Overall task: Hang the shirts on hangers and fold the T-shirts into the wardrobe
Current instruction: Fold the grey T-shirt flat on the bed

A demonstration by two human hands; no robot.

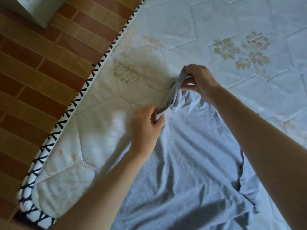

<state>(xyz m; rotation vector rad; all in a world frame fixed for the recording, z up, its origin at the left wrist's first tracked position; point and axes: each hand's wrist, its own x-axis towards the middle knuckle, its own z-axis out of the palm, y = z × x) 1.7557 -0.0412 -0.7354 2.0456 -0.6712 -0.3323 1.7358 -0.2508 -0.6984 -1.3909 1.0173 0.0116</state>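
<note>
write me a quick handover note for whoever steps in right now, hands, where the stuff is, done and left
Left hand: pinching the near end of the grey T-shirt's raised edge.
Right hand: pinching the same edge farther up, lifted off the mattress.
T-shirt: mostly spread flat on the mattress, wrinkled, not yet folded.
Done: shirt laid out.
Left: fold it and put it in the wardrobe. No hangers, other shirts or wardrobe are in view.
</note>
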